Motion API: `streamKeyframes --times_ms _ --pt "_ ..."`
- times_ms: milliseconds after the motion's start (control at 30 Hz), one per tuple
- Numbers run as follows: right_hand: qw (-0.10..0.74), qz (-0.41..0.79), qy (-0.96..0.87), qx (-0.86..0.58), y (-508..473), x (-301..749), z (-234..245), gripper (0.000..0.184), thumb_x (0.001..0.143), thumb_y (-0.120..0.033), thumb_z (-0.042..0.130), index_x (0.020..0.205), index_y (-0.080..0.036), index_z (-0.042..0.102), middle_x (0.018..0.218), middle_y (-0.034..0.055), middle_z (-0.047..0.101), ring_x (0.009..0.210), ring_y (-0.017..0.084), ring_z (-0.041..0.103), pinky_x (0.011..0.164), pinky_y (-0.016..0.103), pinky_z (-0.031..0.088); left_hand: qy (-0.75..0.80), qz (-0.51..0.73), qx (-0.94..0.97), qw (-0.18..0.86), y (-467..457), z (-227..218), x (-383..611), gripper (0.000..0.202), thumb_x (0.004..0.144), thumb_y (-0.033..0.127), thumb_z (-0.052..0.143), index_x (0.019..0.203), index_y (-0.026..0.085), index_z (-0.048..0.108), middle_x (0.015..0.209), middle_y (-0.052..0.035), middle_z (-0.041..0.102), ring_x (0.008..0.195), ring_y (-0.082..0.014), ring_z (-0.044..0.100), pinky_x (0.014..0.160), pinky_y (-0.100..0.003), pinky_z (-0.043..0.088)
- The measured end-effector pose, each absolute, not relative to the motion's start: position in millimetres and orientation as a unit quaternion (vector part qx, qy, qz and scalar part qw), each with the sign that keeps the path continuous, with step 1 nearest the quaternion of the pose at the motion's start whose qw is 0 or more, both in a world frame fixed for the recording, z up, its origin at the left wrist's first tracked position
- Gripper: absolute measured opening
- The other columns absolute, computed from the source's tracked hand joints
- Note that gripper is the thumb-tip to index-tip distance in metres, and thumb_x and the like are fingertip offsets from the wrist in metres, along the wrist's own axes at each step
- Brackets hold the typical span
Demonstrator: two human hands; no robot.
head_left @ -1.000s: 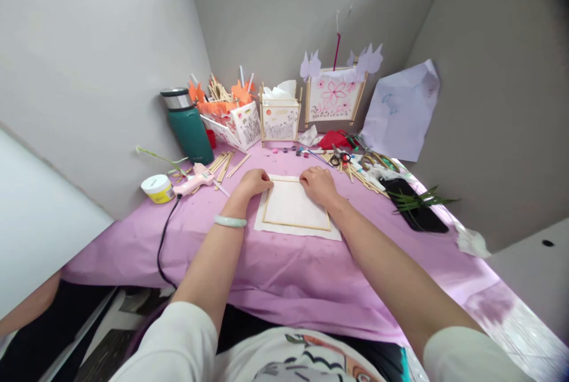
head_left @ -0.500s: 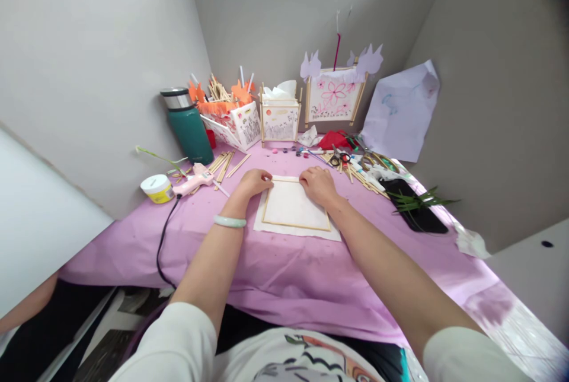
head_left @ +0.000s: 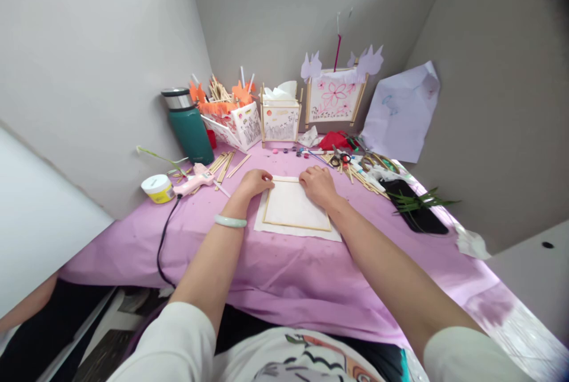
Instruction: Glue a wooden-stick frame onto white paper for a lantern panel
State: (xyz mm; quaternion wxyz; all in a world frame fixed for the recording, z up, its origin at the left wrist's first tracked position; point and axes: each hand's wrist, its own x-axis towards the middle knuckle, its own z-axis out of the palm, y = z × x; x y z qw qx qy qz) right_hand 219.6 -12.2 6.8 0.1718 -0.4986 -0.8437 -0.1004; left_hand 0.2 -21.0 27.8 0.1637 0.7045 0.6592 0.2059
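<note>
A square frame of thin wooden sticks lies flat on a sheet of white paper, whose edges stick out beyond it at the near side. At the frame's far left corner, the fingers of my left hand are closed, thumb and forefinger pinching the stick. My right hand covers the far right corner, its fingers together and bent down onto the stick and paper. The right fingertips are partly hidden from view. On my left wrist sits a pale green bangle.
A pink glue gun, a white-and-yellow jar and a green bottle stand left. Behind are paper lanterns. Scissors, loose sticks and a black phone under green leaves lie right. A person's arm shows lower left.
</note>
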Motion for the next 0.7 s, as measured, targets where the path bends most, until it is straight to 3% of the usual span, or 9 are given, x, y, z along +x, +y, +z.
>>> streamKeyframes --times_ms 367,567,700 --pt "0.194 -0.063 -0.840 -0.502 -13 218 6 0.023 0.090 -0.020 0.045 0.091 -0.018 0.068 0.097 0.0100 0.065 0.100 0.024 0.049 0.086 0.037 0.027 0.665 0.203 0.700 0.160 -20 26 0 0.037 0.069 0.032 0.067 0.102 0.017 0.072 0.082 -0.0028 0.070 0.065 -0.0144 0.058 0.059 -0.024 0.040" --pt "0.242 -0.016 -0.791 -0.562 -7 238 23 0.033 0.092 -0.032 0.044 0.117 -0.019 0.061 0.114 0.0083 0.063 0.102 0.020 0.053 0.086 0.030 0.036 0.664 0.194 0.703 0.162 -18 27 -1 0.037 0.068 0.034 0.067 0.101 0.019 0.073 0.082 -0.0024 0.070 0.066 -0.0149 0.058 0.059 -0.024 0.040" --pt "0.240 0.025 -0.744 -0.623 -13 272 34 0.033 0.091 -0.035 0.043 0.103 -0.017 0.068 0.100 0.0062 0.068 0.085 0.017 0.059 0.074 0.026 0.040 0.669 0.193 0.700 0.157 -21 31 1 0.036 0.069 0.033 0.066 0.102 0.019 0.072 0.081 -0.0020 0.070 0.069 -0.0157 0.059 0.060 -0.023 0.041"
